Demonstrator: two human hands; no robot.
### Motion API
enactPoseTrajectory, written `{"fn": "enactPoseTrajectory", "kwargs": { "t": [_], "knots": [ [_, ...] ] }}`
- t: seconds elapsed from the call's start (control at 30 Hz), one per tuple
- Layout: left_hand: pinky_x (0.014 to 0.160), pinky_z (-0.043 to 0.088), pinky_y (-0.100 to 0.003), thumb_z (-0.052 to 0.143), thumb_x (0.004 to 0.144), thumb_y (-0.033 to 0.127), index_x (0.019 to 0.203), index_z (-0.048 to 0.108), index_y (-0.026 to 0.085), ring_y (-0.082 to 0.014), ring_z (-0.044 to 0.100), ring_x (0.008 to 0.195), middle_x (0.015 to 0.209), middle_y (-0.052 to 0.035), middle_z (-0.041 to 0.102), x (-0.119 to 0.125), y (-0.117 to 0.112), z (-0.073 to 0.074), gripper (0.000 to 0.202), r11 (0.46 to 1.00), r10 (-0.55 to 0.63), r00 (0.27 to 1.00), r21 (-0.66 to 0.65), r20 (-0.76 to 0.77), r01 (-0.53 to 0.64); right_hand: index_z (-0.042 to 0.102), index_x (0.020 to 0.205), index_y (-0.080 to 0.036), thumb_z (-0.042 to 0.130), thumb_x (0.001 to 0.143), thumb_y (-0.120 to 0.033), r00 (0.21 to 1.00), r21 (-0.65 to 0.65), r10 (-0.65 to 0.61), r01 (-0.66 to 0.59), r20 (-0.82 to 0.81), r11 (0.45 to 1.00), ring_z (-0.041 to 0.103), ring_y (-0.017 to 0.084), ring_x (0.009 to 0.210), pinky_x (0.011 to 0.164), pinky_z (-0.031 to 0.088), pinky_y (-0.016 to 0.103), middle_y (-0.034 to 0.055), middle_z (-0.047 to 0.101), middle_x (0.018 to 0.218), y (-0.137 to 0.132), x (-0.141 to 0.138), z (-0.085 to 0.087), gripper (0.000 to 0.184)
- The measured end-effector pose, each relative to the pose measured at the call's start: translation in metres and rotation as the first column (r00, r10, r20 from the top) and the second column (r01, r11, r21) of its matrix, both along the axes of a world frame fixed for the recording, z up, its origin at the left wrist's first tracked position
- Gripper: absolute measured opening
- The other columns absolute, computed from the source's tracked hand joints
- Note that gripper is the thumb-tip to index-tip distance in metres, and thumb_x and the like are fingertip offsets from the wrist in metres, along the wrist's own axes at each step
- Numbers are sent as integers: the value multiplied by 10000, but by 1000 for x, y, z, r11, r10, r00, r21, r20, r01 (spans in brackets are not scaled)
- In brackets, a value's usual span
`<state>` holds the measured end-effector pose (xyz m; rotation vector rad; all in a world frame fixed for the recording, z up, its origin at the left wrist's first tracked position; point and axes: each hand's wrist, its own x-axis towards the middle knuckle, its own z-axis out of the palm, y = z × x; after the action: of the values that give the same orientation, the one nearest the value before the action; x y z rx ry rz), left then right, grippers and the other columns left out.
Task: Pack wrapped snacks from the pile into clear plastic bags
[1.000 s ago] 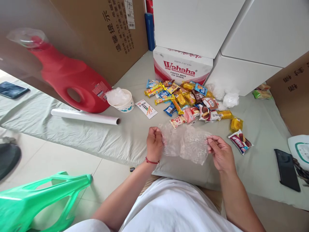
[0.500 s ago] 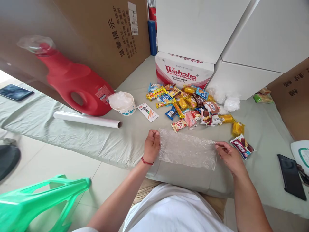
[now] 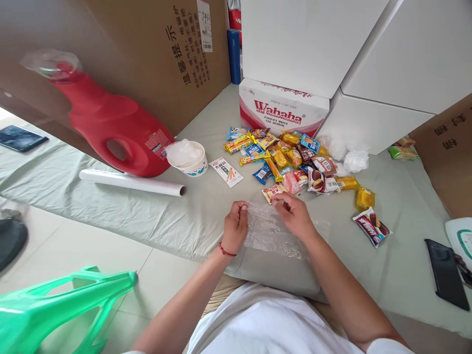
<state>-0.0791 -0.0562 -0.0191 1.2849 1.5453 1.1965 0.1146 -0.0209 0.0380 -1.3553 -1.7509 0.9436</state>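
Observation:
A crumpled sheet of clear plastic film is stretched low over the cloth in front of me. My left hand pinches its left edge between thumb and fingers; a red cord circles that wrist. Above the film's upper middle is my right hand, its thumb and index finger a little apart, with no clear grip on the film. The film's free right end spreads out beneath and beyond that forearm. Just behind the right fingertips lies a cream snack packet, at the front of a pile of wrapped snacks.
Left of the pile stand a paper bowl with crumpled plastic, a white roll and a big red bottle. A Wahaha carton backs the pile. Phones lie on the cloth. A green plastic stool is on the floor.
My right hand has let go of the film's right corner and moved left to its upper middle. The film's right end has dropped. My left hand keeps its hold, shifted slightly right.

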Motion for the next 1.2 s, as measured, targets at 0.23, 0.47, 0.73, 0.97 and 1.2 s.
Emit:
{"fn": "enactPoseTrajectory", "kwargs": {
  "t": [0.23,0.47,0.73,0.97,1.2],
  "knots": [
    [627,394,-248,424,1025,404,1011,548,234,-132,499,606,692,41,548,-4,-4,1,211,990,-125,992,66,-14,126,749,1095,-203,706,888,-423,882,-70,451,-446,136,893,638,215,916,815,485,326,76,732,1026,37,-2,15,305],
    [630,399,-253,421,1032,384,1071,574,231,-133,504,619,700,35,552,-5,-5,-1,220,969,-231,972,95,39,226,752,991,-197,676,895,-487,841,-191,542,-531,4,825,600,181,848,751,452,291,42,692,953,52,7,2,315],
    [723,469,-282,553,986,349,989,726,225,-154,570,777,843,-35,603,-7,-2,0,213,935,-290,949,250,125,253,680,817,-183,754,810,-554,891,-422,308,-434,-334,796,559,143,720,675,445,270,-3,651,795,34,12,-9,378],
    [1058,459,-451,587,931,247,824,761,226,-270,501,1272,1278,-118,561,-15,1,9,205,888,-383,915,321,123,329,563,872,-228,711,811,-644,914,-479,42,-249,-403,841,611,149,640,500,487,266,-8,632,824,18,14,-26,446],
    [1124,389,-485,617,884,295,730,764,229,-291,468,1252,1211,-114,566,-47,16,24,223,830,-459,881,299,-113,471,506,882,-263,619,890,-615,958,-352,-143,49,-247,935,482,113,401,326,355,244,-63,536,648,-2,32,-30,370]
  ]
}}
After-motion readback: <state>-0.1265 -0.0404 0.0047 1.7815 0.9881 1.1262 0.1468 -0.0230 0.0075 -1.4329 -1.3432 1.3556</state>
